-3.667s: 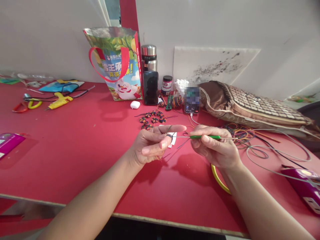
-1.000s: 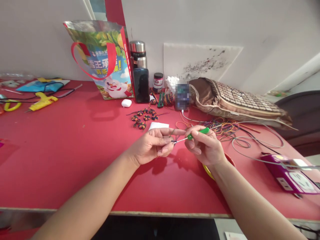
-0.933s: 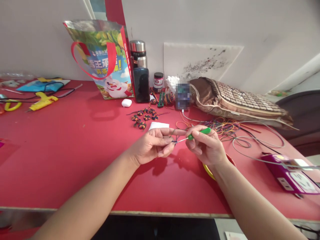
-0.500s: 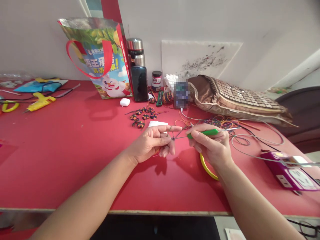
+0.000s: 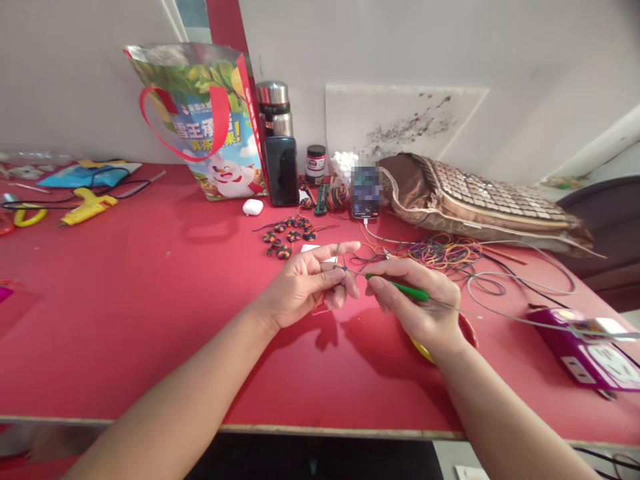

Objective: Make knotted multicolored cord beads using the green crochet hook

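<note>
My left hand (image 5: 307, 280) pinches a tiny dark piece of yarn work (image 5: 345, 269) between thumb and fingers. Its index finger points right, with a strand of yarn (image 5: 338, 251) looped over it. In my right hand (image 5: 425, 300) is a crochet hook (image 5: 411, 292) with a green handle, gripped like a pen. The hook's thin metal tip reaches left to the yarn work; whether it is inside a loop is too small to tell. Some orange yarn (image 5: 319, 305) hangs under my left palm.
Crocheted multicolour flowers (image 5: 284, 252) lie behind my left hand. A tangle of yarn (image 5: 445, 252) and a grey cable sit behind my right hand, yellow-handled scissors (image 5: 423, 350) beneath it. A purple power strip (image 5: 580, 347) stands right; a gift bag (image 5: 210, 127) and phone (image 5: 281, 171) stand behind.
The crochet hook has tilted, its back end swinging down and its tip rising slightly. My right hand has turned with it and moved a little left. My left hand keeps its pinch.
</note>
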Demonstrator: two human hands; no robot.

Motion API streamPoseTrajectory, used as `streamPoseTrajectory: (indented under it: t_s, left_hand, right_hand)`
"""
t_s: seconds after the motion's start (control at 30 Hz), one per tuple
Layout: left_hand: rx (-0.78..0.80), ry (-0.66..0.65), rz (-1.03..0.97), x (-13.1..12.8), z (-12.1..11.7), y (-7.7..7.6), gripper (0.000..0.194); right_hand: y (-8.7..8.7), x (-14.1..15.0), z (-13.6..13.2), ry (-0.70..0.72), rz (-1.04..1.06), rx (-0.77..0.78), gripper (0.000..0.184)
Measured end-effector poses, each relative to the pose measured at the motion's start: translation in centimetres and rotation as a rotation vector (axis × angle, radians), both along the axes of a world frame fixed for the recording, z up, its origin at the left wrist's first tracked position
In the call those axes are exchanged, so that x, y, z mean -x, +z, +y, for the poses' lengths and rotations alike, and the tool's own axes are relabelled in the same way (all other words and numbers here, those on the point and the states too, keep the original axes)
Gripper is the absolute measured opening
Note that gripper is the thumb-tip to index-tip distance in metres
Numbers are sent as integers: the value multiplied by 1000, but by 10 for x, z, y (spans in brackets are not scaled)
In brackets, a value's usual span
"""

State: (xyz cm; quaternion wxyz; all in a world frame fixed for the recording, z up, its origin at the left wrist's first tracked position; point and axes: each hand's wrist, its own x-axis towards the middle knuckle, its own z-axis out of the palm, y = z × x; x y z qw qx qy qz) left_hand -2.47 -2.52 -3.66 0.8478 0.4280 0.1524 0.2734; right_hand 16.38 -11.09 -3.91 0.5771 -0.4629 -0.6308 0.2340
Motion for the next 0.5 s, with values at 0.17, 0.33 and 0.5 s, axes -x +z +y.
streamPoseTrajectory:
  t_s: [0.17,0.33,0.5]
  left_hand:
    - [9,25,-17,0,-2,3,58]
    - [23,66,-21,-1,-2,4,64]
    - [45,120,-58,-1,-2,3,64]
  right_hand:
    - [-5,3,-1,-49,-26,-22,13]
    - [-7,11,-3,-58,-170,-114,21]
    - [-10,21,-2,-159,-345,-258,26]
